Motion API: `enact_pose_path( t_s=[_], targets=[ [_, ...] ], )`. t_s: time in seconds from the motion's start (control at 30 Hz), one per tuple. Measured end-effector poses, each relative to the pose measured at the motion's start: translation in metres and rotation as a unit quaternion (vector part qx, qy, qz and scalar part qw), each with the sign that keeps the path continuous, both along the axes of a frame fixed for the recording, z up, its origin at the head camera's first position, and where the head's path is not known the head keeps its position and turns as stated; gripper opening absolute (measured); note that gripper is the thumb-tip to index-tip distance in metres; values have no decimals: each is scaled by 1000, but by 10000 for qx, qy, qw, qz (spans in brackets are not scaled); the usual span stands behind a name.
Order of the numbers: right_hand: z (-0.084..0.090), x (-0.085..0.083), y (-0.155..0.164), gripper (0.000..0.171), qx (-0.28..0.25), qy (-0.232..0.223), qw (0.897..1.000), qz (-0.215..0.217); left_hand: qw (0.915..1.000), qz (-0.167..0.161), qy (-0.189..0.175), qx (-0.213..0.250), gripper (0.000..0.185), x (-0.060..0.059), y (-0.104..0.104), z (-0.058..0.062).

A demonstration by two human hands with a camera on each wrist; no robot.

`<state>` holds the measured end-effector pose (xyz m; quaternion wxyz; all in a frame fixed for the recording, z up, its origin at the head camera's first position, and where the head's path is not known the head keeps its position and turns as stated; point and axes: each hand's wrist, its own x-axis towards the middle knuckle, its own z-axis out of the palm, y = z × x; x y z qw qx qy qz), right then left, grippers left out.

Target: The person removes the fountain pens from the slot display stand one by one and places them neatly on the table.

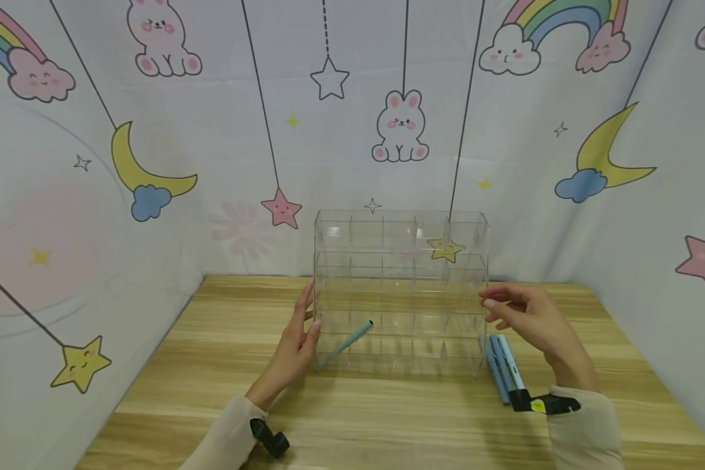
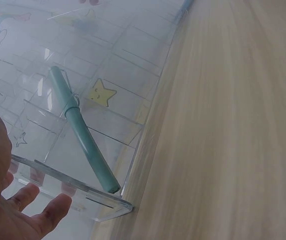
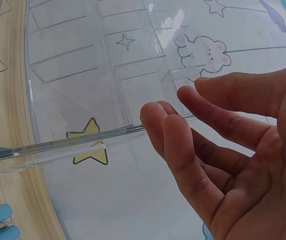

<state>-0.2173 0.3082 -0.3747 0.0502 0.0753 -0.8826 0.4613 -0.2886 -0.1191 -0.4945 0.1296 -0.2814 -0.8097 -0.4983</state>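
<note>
A clear acrylic organizer [image 1: 401, 230] with several rows of compartments stands on the wooden table [image 1: 388, 418]. A teal pen [image 1: 348, 341] sits tilted in its bottom-left compartment, tip sticking out; the same teal pen [image 2: 82, 134] fills the left wrist view. My left hand [image 1: 301, 339] rests with straight fingers against the organizer's left side. My right hand [image 1: 519, 314] hovers by the organizer's right edge, fingers loosely curled and holding nothing. In the right wrist view my right hand's fingers [image 3: 178, 145] lie just off the clear organizer [image 3: 72, 80]. Blue pens [image 1: 501, 365] lie on the table beneath that hand.
Cartoon-printed cloth walls [image 1: 94, 163] with rainbows, moons and rabbits enclose the table on three sides. The table's bare wood [image 2: 233, 125] stretches in front of the organizer. A black wrist strap [image 1: 270, 438] shows on my left sleeve.
</note>
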Motion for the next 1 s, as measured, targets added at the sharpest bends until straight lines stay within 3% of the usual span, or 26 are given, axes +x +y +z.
enact_pose_path(
  t_s=[1.0],
  targets=[
    [0,3,-2,34,-43,84,9998,154,10000,22,-4,-3,83,0,0,-1]
  ],
)
